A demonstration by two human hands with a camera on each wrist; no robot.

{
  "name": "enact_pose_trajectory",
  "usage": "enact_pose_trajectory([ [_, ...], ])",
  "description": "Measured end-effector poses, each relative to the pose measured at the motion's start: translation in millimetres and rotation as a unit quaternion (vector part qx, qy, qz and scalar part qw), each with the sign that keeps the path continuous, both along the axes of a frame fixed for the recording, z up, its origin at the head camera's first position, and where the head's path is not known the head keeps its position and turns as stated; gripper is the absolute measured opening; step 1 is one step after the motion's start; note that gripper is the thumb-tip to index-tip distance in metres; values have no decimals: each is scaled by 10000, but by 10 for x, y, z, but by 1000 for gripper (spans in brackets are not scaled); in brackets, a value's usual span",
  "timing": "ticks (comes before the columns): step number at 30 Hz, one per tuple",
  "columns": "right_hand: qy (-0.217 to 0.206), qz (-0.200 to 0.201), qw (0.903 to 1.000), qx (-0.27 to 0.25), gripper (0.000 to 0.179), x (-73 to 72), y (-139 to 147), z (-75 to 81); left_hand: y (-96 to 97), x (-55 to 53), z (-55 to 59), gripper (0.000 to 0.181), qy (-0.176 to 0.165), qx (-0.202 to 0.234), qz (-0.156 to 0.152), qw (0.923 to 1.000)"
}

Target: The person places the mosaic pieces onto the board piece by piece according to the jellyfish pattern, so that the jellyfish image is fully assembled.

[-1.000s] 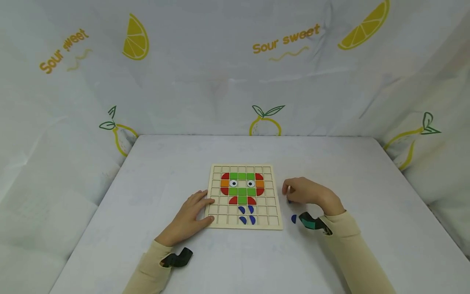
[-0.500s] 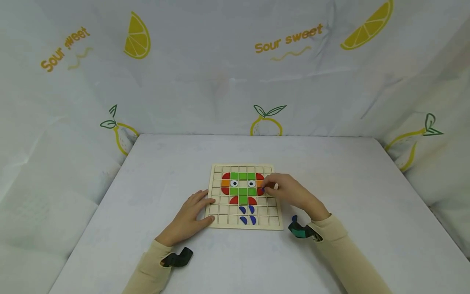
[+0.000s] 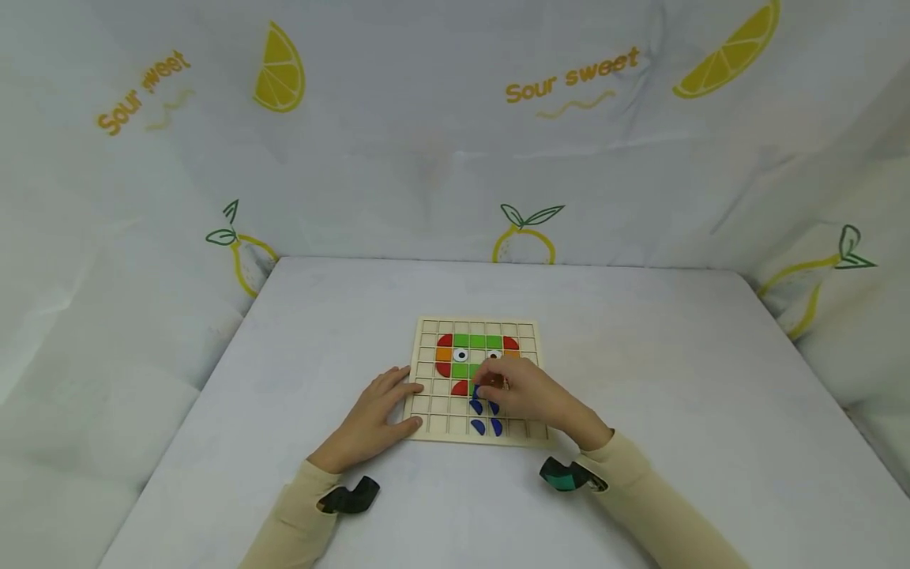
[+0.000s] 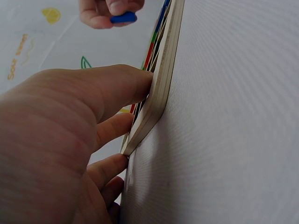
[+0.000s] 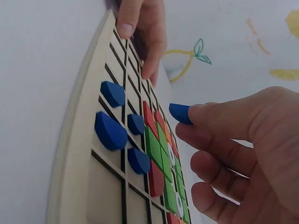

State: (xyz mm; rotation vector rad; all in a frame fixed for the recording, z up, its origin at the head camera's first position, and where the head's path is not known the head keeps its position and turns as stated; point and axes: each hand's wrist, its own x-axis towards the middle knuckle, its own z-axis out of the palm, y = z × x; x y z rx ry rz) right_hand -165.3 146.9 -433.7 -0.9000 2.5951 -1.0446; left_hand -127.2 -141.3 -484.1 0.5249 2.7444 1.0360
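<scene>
A wooden grid board (image 3: 526, 328) lies on the white table. My left hand (image 3: 373, 415) rests along its left side with extended fingers and thumb at the edge. My right hand (image 3: 529, 391) pinches a blue half-round piece (image 5: 180, 114) between thumb and fingertips, held above the board's lower middle. Under it, several similar blue pieces (image 5: 111, 131) sit in the lower squares. Green square tiles (image 3: 478, 341), red rounded-corner tiles (image 3: 443, 369), an orange tile (image 3: 444, 355) and eye tiles (image 3: 460, 356) form a figure above them. My right hand hides part of the figure in the head view.
The white table (image 3: 341, 316) extends on every side of the board. A white curtain with lemon prints (image 3: 279, 71) hangs behind and beside it. Dark devices (image 3: 351, 496) sit at both wrists.
My right hand has picked up a blue piece from the table right of the board and carried it left over the board. My left hand has stayed on the left edge.
</scene>
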Motion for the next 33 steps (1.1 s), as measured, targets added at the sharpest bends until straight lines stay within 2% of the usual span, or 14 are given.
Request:
enact_pose_trajectory([
  [5,212,176,9984,502,13,19,-192,-5,3,-2,2,51,37,25,-15,10000],
  [10,413,245,9915,1205,15,32,-331,2,-9,-11,-13,51,40,0,-31,10000],
  [14,611,199,9870,1470,13,45,-387,-5,-16,-13,-18,51,53,-1,-49,10000],
  [26,1077,136,9779,1787,9,57,-470,-26,-29,-17,-18,50,119,2,-63,9999],
  [33,999,168,9822,1583,10,25,-340,30,-23,-26,-16,51,110,-79,-63,9999],
])
